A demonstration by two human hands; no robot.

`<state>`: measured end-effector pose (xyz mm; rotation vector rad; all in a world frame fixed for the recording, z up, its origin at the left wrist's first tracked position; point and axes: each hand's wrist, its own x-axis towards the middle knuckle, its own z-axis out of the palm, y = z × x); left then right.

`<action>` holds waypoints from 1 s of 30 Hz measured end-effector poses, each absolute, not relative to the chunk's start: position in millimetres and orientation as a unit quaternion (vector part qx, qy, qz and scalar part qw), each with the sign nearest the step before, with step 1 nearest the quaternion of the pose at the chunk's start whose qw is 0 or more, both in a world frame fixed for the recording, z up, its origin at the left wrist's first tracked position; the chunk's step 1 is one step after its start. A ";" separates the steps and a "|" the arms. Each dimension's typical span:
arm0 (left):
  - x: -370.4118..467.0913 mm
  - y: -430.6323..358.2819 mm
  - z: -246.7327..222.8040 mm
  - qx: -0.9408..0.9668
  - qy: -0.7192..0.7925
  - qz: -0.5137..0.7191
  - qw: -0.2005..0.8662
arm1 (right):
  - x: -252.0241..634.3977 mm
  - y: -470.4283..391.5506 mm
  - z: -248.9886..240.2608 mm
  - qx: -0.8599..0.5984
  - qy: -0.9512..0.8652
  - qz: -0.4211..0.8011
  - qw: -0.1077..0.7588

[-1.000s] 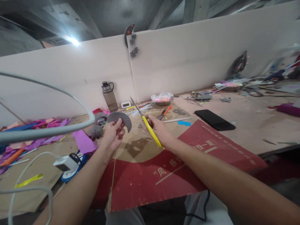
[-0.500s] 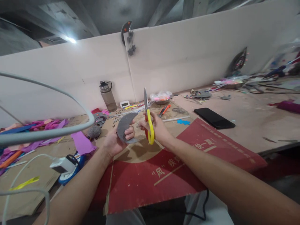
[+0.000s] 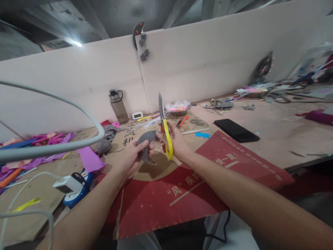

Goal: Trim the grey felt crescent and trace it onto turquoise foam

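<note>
Between thumb and fingers, my left hand (image 3: 135, 154) pinches a grey felt crescent (image 3: 147, 136) over the cardboard. The crescent is turned so that one tip points down and the other reaches toward my right hand. My right hand (image 3: 173, 139) holds a pair of scissors (image 3: 168, 139) with yellow and red handles, blades pointing up and seemingly closed together. The thumb and fingertips of that hand are at the crescent's right tip; whether they pinch it I cannot tell. Beneath both hands lies a red and brown cardboard sheet (image 3: 166, 211).
A black phone (image 3: 236, 130) lies to the right, near a blue felt piece (image 3: 202, 135). Behind are an orange cutter (image 3: 182, 121), a bowl of small parts (image 3: 178, 110) and a bottle (image 3: 119, 107). Left are felt scraps (image 3: 91, 159), a power strip (image 3: 78, 194) and a grey tube (image 3: 78, 147).
My left hand has turned the crescent, and its thumb now lies on top of it. My right hand's fingertips have come to the crescent's right end, scissors still held upright.
</note>
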<state>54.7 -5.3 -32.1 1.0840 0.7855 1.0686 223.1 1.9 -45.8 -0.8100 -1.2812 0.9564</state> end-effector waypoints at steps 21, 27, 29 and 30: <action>40.7 8.8 -22.8 0.440 0.356 0.620 0.544 | 225.7 -17.5 -36.7 -0.566 -0.792 -0.098 0.204; 38.8 9.1 -23.5 0.417 0.343 0.631 0.557 | 223.6 -20.3 -35.3 -0.560 -0.799 -0.110 0.190; 38.6 9.4 -23.7 0.414 0.346 0.631 0.557 | 223.1 -20.5 -35.5 -0.563 -0.798 -0.106 0.188; 38.6 9.7 -23.9 0.415 0.348 0.631 0.556 | 223.1 -20.4 -35.7 -0.565 -0.797 -0.105 0.189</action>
